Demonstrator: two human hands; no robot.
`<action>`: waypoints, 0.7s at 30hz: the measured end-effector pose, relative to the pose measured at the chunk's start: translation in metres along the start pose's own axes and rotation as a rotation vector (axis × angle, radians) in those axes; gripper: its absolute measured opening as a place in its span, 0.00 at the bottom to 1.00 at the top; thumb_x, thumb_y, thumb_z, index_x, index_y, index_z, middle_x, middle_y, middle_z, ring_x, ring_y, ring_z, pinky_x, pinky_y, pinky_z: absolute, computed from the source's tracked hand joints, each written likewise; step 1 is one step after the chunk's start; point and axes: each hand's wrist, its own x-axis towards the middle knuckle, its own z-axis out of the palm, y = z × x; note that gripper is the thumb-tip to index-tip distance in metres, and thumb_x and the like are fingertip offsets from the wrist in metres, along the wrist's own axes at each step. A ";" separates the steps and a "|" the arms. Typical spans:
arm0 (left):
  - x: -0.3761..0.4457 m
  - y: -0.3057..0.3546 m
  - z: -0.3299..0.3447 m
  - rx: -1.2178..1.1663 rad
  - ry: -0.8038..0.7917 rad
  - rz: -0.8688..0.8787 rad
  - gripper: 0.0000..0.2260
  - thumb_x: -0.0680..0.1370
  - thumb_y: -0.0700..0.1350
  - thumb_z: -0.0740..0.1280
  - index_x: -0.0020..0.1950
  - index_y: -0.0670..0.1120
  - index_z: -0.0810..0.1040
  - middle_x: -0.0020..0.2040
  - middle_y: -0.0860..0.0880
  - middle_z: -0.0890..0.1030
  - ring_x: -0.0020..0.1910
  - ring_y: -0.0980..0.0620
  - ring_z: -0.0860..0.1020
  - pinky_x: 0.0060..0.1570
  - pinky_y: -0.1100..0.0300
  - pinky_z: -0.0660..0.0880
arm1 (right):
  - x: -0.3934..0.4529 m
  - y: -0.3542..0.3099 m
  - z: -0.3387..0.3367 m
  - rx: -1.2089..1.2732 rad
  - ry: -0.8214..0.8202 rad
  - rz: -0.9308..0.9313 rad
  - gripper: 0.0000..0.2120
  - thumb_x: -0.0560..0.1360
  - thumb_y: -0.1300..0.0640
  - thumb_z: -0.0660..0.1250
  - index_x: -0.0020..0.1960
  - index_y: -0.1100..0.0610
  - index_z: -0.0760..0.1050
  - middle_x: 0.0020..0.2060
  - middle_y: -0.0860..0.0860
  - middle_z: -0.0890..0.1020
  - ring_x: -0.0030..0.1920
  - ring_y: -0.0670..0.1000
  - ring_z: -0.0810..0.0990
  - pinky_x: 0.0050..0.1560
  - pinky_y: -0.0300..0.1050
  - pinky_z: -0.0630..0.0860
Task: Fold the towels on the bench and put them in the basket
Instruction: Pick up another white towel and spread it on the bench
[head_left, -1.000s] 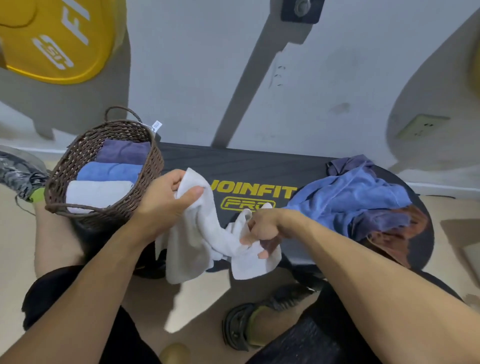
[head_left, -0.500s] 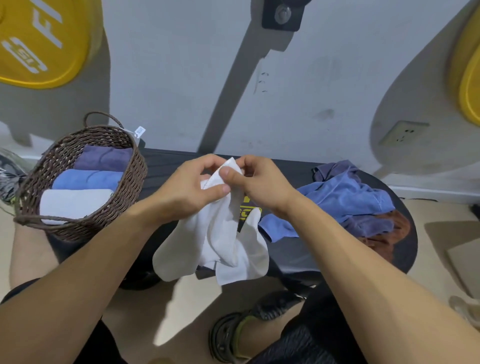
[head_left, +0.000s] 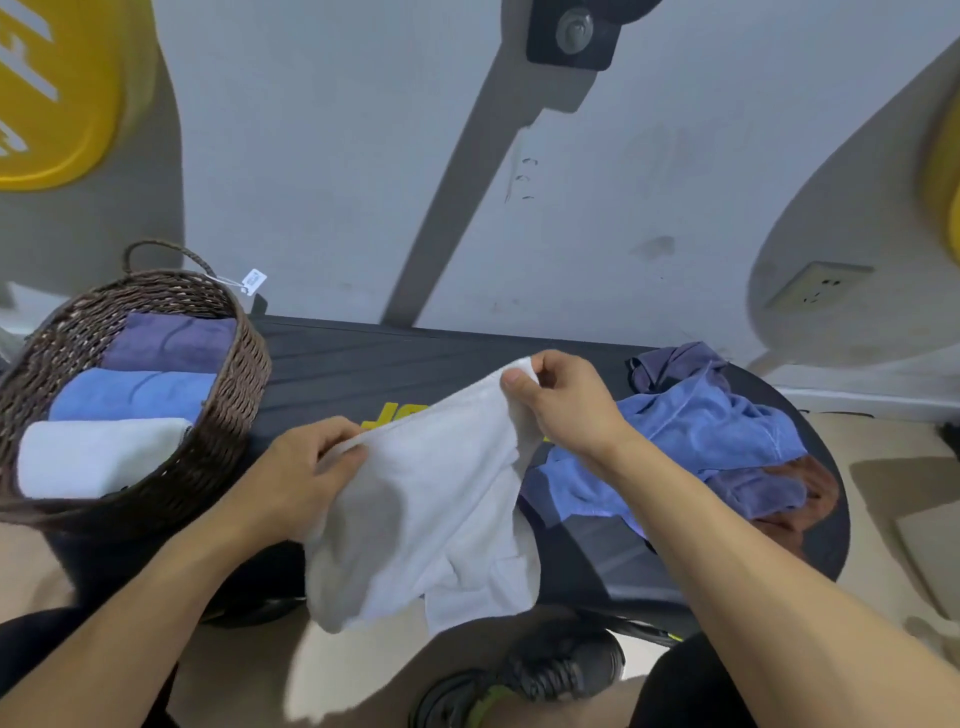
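Note:
A white towel (head_left: 431, 514) hangs in front of the black bench (head_left: 374, 364), held up by its top edge. My left hand (head_left: 306, 473) pinches its left corner and my right hand (head_left: 561, 405) pinches its right corner, a little higher and farther back. The brown woven basket (head_left: 228, 415) stands on the bench's left end and holds three folded towels: purple, blue and white. On the bench's right end lies a loose pile of towels (head_left: 711, 441), blue on top, with purple and brown ones beneath.
A grey wall rises right behind the bench, with a wall socket (head_left: 818, 286) at the right. Yellow weight plates (head_left: 57, 93) hang at both upper corners. My black shoe (head_left: 524, 680) rests on the beige floor below the towel.
My hands have drawn apart from the single bunched corner, the left one down and left, the right one to the right. The white towel's top edge is now spread between them.

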 end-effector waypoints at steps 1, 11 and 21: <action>0.002 -0.008 -0.003 0.001 -0.011 -0.030 0.06 0.80 0.45 0.67 0.48 0.55 0.80 0.43 0.61 0.83 0.42 0.64 0.79 0.43 0.66 0.73 | 0.003 0.005 -0.002 -0.001 -0.002 0.019 0.13 0.78 0.51 0.68 0.44 0.61 0.76 0.31 0.48 0.75 0.30 0.47 0.70 0.34 0.44 0.69; 0.027 -0.061 -0.007 -0.210 0.199 -0.191 0.08 0.79 0.41 0.68 0.44 0.52 0.83 0.41 0.57 0.85 0.39 0.63 0.81 0.39 0.73 0.74 | 0.033 0.029 -0.013 -0.194 -0.215 0.334 0.11 0.78 0.56 0.67 0.46 0.66 0.76 0.37 0.60 0.81 0.35 0.58 0.83 0.44 0.54 0.84; 0.102 -0.053 -0.013 -0.080 0.162 -0.172 0.10 0.78 0.37 0.66 0.47 0.52 0.80 0.40 0.56 0.81 0.41 0.58 0.78 0.40 0.67 0.71 | 0.051 0.032 -0.009 -0.408 -0.062 0.299 0.09 0.78 0.57 0.61 0.46 0.63 0.73 0.39 0.60 0.83 0.36 0.61 0.85 0.41 0.55 0.83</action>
